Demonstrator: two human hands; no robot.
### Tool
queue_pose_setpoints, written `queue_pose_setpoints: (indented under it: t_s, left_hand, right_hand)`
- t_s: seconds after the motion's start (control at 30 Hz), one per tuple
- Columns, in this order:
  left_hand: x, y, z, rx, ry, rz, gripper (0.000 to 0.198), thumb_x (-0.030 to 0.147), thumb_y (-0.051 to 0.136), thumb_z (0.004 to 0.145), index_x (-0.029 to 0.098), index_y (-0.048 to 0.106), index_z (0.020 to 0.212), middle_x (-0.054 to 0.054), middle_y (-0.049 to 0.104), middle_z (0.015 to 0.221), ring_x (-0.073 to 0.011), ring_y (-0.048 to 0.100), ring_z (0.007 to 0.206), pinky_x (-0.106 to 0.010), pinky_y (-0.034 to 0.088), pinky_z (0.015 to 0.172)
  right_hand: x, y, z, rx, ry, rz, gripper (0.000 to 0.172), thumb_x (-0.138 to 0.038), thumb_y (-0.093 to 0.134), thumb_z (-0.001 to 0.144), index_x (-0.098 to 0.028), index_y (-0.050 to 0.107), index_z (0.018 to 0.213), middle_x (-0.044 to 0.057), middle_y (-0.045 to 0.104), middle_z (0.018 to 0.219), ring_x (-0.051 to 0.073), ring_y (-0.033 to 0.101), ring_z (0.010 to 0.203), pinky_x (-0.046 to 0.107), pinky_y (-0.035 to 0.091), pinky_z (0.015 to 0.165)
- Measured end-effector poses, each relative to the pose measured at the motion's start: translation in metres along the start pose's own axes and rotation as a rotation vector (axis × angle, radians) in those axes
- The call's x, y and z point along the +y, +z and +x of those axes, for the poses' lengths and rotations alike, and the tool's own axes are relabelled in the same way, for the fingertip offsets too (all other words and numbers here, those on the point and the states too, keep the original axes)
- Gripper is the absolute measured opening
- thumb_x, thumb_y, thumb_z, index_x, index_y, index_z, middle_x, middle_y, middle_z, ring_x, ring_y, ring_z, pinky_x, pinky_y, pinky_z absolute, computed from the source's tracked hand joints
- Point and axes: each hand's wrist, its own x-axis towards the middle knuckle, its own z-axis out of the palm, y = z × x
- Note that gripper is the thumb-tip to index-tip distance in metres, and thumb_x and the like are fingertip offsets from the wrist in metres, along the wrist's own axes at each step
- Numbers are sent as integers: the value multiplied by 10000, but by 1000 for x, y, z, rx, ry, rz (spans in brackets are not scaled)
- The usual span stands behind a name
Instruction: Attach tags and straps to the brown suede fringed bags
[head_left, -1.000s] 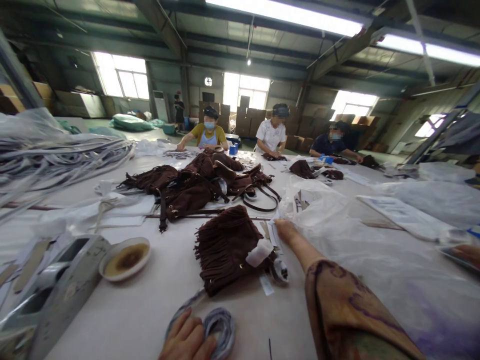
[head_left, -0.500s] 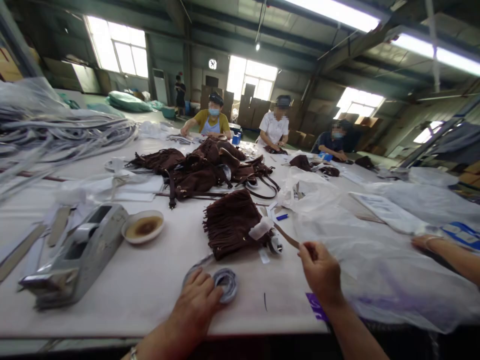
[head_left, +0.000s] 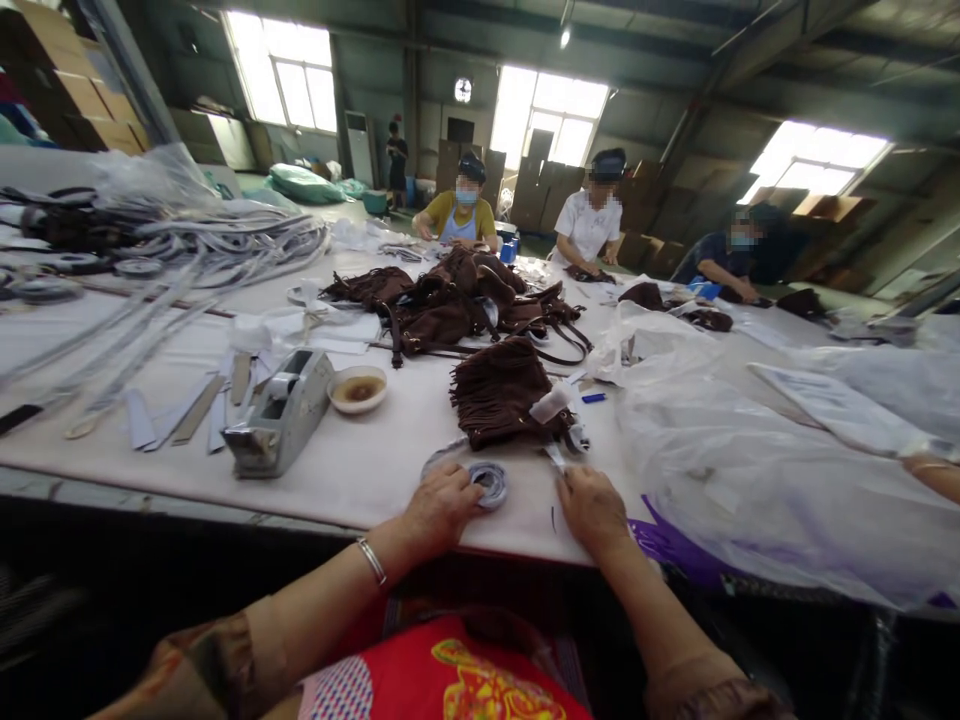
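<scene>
- At the bottom of the frame is the person's red patterned top (head_left: pixel 457 680), and a thin silver bracelet (head_left: pixel 372 560) sits on the left wrist.
- The left hand (head_left: pixel 442 505) lies low in the middle of the frame. It is loosely open, and its fingers rest on the small grey-white roll of flat band (head_left: pixel 489 484). The roll lies flat on the white table (head_left: pixel 360 470), near the front edge.
- The right hand (head_left: pixel 594 510) is just to the right of the roll, knuckles up. Its fingertips are by a little white strip (head_left: pixel 556 458). I cannot tell if it grips the strip.
- Just behind both hands lies a dark brown fringed soft bag (head_left: pixel 499 392).
- To the left stand a grey metal tape holder (head_left: pixel 281 412) and a small white dish with brown glue (head_left: pixel 358 388).
- On the right, a big clear plastic sheet (head_left: pixel 750 450) covers the table.
- Further back, in the middle, is a pile of brown fringed bags with straps (head_left: pixel 450 300).
- In the upper left lies a bundle of long pale grey straps (head_left: pixel 202 250).
- At the far side, three other people work at the table.
</scene>
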Motion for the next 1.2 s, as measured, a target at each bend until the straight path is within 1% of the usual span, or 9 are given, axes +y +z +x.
queue_pose_setpoints:
  t_s: [0.07, 0.17, 0.23, 0.33, 0.4, 0.5, 0.73, 0.9, 1.2]
  left_hand:
    - [0, -3, 1, 5, -8, -72, 122, 243, 593, 866, 166, 684, 893, -94, 594, 841, -218, 497, 844, -341, 409, 787]
    - [-2, -16, 7, 28, -104, -334, 131, 261, 610, 848, 156, 685, 824, -71, 593, 797, -190, 501, 785, -313, 406, 747]
    - [-5, -29, 13, 50, -275, -647, 243, 353, 593, 875, 142, 663, 776, -47, 578, 732, -156, 498, 699, -270, 396, 663]
    - [-10, -49, 21, 98, -557, -1217, 404, 522, 615, 851, 121, 632, 814, -39, 588, 705, -105, 480, 564, -214, 339, 522]
    - [-12, -59, 25, 139, -636, -1512, 451, 546, 694, 787, 105, 622, 850, -53, 608, 726, -94, 493, 543, -203, 345, 501]
    - [-10, -64, 26, 175, -649, -1727, 441, 476, 781, 733, 88, 626, 874, -60, 611, 732, -107, 536, 591, -204, 398, 528]
    - [-8, -55, 17, 197, -638, -1780, 415, 447, 780, 750, 86, 647, 908, -81, 632, 780, -125, 573, 658, -197, 396, 538]
    - [-12, -55, 13, 180, -608, -1732, 427, 478, 755, 767, 88, 640, 896, -69, 622, 743, -113, 555, 621, -204, 378, 534]
    - [-13, -54, 12, 149, -552, -1563, 418, 511, 675, 827, 96, 625, 847, -53, 601, 716, -86, 486, 542, -212, 333, 507]
  right_hand:
    - [-6, -1, 4, 29, 10, 79, 256, -247, 453, 933, -157, 670, 832, 133, 670, 883, 241, 611, 832, 320, 426, 740]
    - [-14, -12, -5, 17, 53, 481, 289, -329, 454, 942, -175, 659, 809, 72, 663, 765, 187, 602, 690, 272, 427, 646]
    - [-24, -27, -16, -34, 66, 778, 363, -441, 462, 941, -189, 626, 738, 18, 609, 635, 152, 555, 579, 247, 408, 573]
    - [-46, -55, -33, -87, 81, 1027, 430, -535, 514, 901, -189, 584, 656, -15, 521, 531, 122, 473, 503, 230, 356, 494]
    - [-64, -71, -39, -129, 128, 1145, 432, -563, 565, 860, -178, 602, 669, -26, 482, 493, 106, 412, 455, 223, 303, 435]
    - [-87, -82, -39, -214, 204, 1314, 453, -598, 608, 801, -162, 610, 678, -49, 418, 441, 80, 322, 392, 213, 226, 376]
    - [-114, -85, -28, -287, 297, 1404, 375, -526, 644, 730, -177, 555, 624, -78, 367, 390, 55, 271, 344, 194, 188, 348]
    - [-126, -89, -22, -397, 373, 1510, 353, -510, 658, 679, -176, 551, 639, -90, 359, 380, 43, 243, 332, 181, 165, 332]
    - [-121, -85, -23, -377, 374, 1485, 345, -502, 650, 692, -174, 551, 650, -89, 367, 386, 43, 252, 332, 179, 165, 330]
